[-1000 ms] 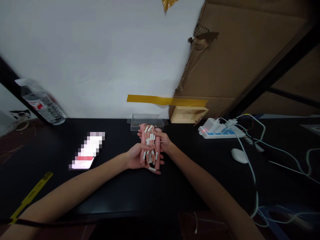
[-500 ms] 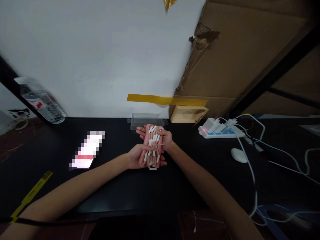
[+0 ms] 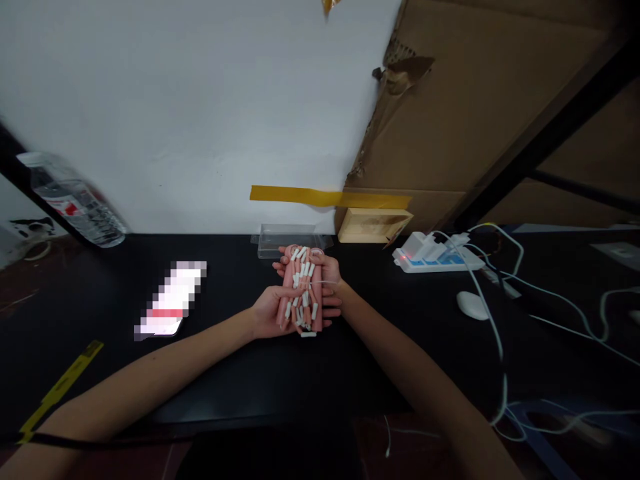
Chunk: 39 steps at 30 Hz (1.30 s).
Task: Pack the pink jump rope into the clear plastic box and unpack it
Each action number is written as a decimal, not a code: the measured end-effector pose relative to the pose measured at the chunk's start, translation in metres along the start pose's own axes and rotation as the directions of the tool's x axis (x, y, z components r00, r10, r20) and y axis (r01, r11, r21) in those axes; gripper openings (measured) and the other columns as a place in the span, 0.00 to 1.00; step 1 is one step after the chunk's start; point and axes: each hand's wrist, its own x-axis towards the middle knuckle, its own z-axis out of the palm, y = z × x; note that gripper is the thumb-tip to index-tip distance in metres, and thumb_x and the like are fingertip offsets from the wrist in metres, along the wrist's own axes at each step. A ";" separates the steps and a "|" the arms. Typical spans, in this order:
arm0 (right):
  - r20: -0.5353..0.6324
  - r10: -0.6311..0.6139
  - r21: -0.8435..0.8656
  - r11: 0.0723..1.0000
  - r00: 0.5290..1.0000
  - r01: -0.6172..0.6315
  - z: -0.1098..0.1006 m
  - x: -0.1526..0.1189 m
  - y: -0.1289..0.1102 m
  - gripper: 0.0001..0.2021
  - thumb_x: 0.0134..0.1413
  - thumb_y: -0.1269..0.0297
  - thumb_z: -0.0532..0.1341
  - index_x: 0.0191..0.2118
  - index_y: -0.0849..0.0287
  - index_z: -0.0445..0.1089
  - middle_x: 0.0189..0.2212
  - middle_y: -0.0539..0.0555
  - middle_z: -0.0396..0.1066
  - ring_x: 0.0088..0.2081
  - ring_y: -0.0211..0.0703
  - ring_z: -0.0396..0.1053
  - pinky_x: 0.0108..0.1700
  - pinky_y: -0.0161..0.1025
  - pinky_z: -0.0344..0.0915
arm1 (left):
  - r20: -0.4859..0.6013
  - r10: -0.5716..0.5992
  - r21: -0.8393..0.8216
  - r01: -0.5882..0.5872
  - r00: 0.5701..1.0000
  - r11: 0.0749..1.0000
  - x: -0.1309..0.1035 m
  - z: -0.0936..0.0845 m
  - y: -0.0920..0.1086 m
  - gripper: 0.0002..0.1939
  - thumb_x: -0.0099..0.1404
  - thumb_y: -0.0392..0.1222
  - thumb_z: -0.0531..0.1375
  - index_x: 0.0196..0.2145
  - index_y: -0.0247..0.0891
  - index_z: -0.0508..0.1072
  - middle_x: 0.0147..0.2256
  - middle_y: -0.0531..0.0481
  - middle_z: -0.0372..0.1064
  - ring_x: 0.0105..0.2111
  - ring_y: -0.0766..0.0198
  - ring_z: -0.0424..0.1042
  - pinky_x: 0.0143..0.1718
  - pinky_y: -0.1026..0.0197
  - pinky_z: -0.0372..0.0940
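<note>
Turning slightly since the earlier frame, the pink bundle [image 3: 305, 301] is resting on the fingers of the left hand [image 3: 269, 311] and right hand [image 3: 329, 270], both grasping it, thumbs lying on top.

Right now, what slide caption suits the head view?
Left hand and right hand cradle a pink-and-white bundle over a black table.

Nothing legible: markings on bottle label [image 3: 67, 207] and yellow strip [image 3: 64, 385] too blurry
</note>
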 end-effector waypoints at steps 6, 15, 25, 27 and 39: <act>0.022 0.008 -0.044 0.999 1.000 -0.007 0.004 0.000 -0.001 0.28 0.49 0.54 0.55 0.54 0.63 0.68 0.51 0.61 0.76 0.58 0.53 0.69 0.66 0.53 0.56 | -0.018 -0.005 0.002 0.005 1.000 1.000 0.001 -0.005 -0.002 0.25 0.68 0.40 0.55 0.58 0.20 0.68 0.52 0.30 0.72 0.57 0.47 0.70 0.63 0.47 0.52; -0.023 0.038 -0.018 0.999 0.999 -0.039 0.002 0.007 0.002 0.33 0.46 0.49 0.50 0.53 0.67 0.69 0.55 0.67 0.72 0.62 0.61 0.63 0.66 0.60 0.53 | 0.013 -0.012 0.014 0.012 1.000 1.000 -0.001 -0.002 -0.001 0.26 0.68 0.39 0.55 0.60 0.22 0.66 0.53 0.31 0.72 0.59 0.46 0.68 0.63 0.48 0.52; -0.048 0.035 -0.036 0.999 0.998 -0.037 0.009 0.004 0.001 0.30 0.48 0.47 0.52 0.49 0.64 0.71 0.53 0.65 0.74 0.62 0.60 0.64 0.64 0.58 0.59 | -0.023 -0.009 0.021 0.010 1.000 1.000 -0.001 -0.004 -0.002 0.23 0.67 0.39 0.56 0.57 0.23 0.70 0.50 0.31 0.74 0.57 0.46 0.69 0.62 0.47 0.53; -0.063 0.037 -0.048 0.998 0.997 -0.040 0.010 0.004 0.001 0.30 0.49 0.45 0.52 0.49 0.63 0.72 0.52 0.65 0.75 0.61 0.60 0.65 0.63 0.58 0.60 | -0.014 -0.014 0.011 0.014 1.000 1.000 -0.001 -0.004 -0.002 0.24 0.67 0.39 0.57 0.57 0.21 0.69 0.51 0.29 0.73 0.58 0.45 0.69 0.62 0.48 0.54; -0.060 0.036 -0.046 0.998 0.998 -0.038 0.016 0.001 -0.002 0.33 0.53 0.40 0.50 0.49 0.64 0.73 0.51 0.65 0.75 0.60 0.60 0.67 0.64 0.59 0.59 | 0.002 -0.028 -0.001 0.028 1.000 1.000 -0.001 -0.004 -0.002 0.23 0.67 0.38 0.56 0.57 0.21 0.69 0.52 0.30 0.72 0.57 0.46 0.69 0.61 0.50 0.55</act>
